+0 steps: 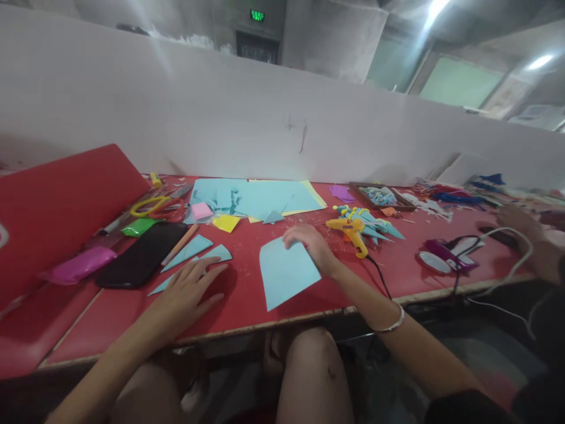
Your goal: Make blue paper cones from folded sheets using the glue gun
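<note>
A light blue paper square [288, 275] is pinched at its upper edge by my right hand [309, 244], near the middle of the red table [247, 306]. My left hand [188, 293] lies with its fingers spread at the left, over the lower end of a blue paper piece [220, 253]. Just beyond it rests another narrow blue folded piece [189, 251]. Right of my right hand, a yellow glue gun [353, 232] lies against a cluster of blue paper cones with yellow beads [379, 227].
A black phone [143, 256], a pink packet [82, 265] and yellow-handled scissors [150, 206] lie at the left. Large blue sheets [260, 194] are at the back. A brown tray [399, 203] and a purple device [445, 254] stand right, near another person's hand [518, 227].
</note>
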Available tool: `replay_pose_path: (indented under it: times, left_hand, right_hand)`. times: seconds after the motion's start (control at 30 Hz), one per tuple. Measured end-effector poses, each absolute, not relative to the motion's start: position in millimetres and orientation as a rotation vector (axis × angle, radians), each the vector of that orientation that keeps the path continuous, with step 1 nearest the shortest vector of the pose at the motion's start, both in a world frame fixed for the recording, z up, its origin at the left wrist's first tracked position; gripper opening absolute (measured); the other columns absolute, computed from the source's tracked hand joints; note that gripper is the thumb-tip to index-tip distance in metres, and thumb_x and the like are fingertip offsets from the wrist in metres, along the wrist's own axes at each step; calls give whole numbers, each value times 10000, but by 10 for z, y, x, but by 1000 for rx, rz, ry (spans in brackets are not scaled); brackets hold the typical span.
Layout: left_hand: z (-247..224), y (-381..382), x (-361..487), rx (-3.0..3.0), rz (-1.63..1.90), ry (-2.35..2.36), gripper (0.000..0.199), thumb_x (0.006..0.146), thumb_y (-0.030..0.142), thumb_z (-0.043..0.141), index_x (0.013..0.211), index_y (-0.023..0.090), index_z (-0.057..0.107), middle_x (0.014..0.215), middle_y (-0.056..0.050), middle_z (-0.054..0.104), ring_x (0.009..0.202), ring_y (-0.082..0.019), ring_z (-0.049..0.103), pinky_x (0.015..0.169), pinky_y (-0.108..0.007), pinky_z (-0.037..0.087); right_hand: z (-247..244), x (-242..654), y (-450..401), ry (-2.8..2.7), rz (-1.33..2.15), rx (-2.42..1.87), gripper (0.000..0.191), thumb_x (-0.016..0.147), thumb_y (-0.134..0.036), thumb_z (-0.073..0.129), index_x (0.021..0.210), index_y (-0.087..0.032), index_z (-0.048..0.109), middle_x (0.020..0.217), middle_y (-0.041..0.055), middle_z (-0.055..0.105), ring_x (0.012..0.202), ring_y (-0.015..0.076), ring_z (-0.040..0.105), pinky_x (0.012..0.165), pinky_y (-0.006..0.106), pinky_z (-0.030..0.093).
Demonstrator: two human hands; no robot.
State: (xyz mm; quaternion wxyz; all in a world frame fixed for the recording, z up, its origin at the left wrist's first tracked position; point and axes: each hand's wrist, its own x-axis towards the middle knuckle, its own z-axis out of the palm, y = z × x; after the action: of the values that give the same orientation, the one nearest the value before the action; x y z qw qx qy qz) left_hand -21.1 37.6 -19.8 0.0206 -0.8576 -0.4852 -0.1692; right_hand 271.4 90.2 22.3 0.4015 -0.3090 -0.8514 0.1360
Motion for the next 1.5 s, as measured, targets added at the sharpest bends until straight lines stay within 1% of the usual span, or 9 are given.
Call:
replay_pose_path:
  times: [0.17, 0.33, 0.47, 0.6, 0.73, 0.9, 1.07, 1.3, 1.5]
  left_hand:
    - [-97, 268, -3, -2776, -436, -1406, 481, 845, 433, 384, 1288, 246, 407, 1335, -55, 449, 1229, -212, 391, 999, -380, 343]
    - [8, 365, 385, -2826, -176, -1355, 597, 831, 494, 394, 1356, 221, 311, 1414, -48, 339, 1298, -244, 291, 1034, -435, 286]
    - [-47, 399, 588, -2840, 26, -1328, 555, 858, 480, 336, 1339, 205, 349, 1417, -59, 314, 1311, -247, 266, 1051, -447, 242]
    - [-35, 377, 660, -2821, 3, -1326, 560, 854, 500, 327, 1325, 200, 378, 1408, -83, 341, 1289, -257, 309, 1038, -432, 263]
    - [68, 449, 672, -2950, -44, -1313, 540, 855, 520, 305, 1291, 224, 423, 1352, -69, 437, 1222, -228, 409, 983, -380, 349]
    - [-10, 512, 703, -2947, -155, -1340, 621, 813, 557, 370, 1330, 212, 362, 1416, -72, 334, 1285, -245, 318, 1028, -410, 293]
    - [-148, 491, 692, -2866, -230, -1478, 766, 753, 622, 406, 1346, 146, 322, 1425, -97, 302, 1302, -250, 285, 1066, -444, 220]
    - [-142, 513, 673, -2879, -306, -1544, 657, 840, 573, 253, 1341, 155, 332, 1403, -78, 352, 1286, -213, 323, 1063, -412, 241]
    - [-165, 478, 764, -2780, -359, -1562, 749, 764, 624, 376, 1318, 121, 366, 1372, -123, 394, 1261, -260, 358, 1044, -442, 261]
  right_hand:
    - [-58, 2906, 851, -2574, 118, -832, 260, 720, -5, 434, 797, -176, 613, 990, 60, 645, 947, 162, 551, 829, 302, 367]
    - [-78, 2994, 774, -2679, -56, -860, 285, 761, -54, 459, 964, -173, 620, 1099, 73, 620, 1047, 168, 527, 917, 339, 358]
    - [-14, 3029, 613, -2760, -86, -804, 343, 765, -66, 461, 1045, -189, 616, 1147, 78, 602, 1088, 191, 506, 945, 376, 353]
    - [14, 3108, 512, -2757, 221, -802, 299, 775, -84, 479, 1001, -188, 645, 1069, 56, 649, 989, 176, 567, 890, 340, 411]
    - [93, 3202, 571, -2579, 662, -925, 239, 836, -148, 450, 956, -170, 655, 960, 55, 681, 896, 131, 605, 827, 272, 448]
    - [191, 3201, 727, -2559, 957, -908, 175, 824, -222, 512, 876, -145, 660, 922, 70, 661, 867, 125, 595, 818, 261, 448]
    - [173, 3038, 864, -2669, 774, -828, 182, 833, -210, 489, 859, -138, 655, 896, 73, 599, 836, 128, 546, 799, 274, 429]
    - [86, 2747, 1002, -2756, 646, -769, 210, 842, -276, 483, 857, -125, 629, 824, 70, 598, 790, 144, 523, 748, 264, 406]
    - [-2, 2635, 979, -2643, 494, -970, 218, 818, -347, 517, 824, -141, 588, 799, 54, 587, 769, 151, 503, 719, 260, 371]
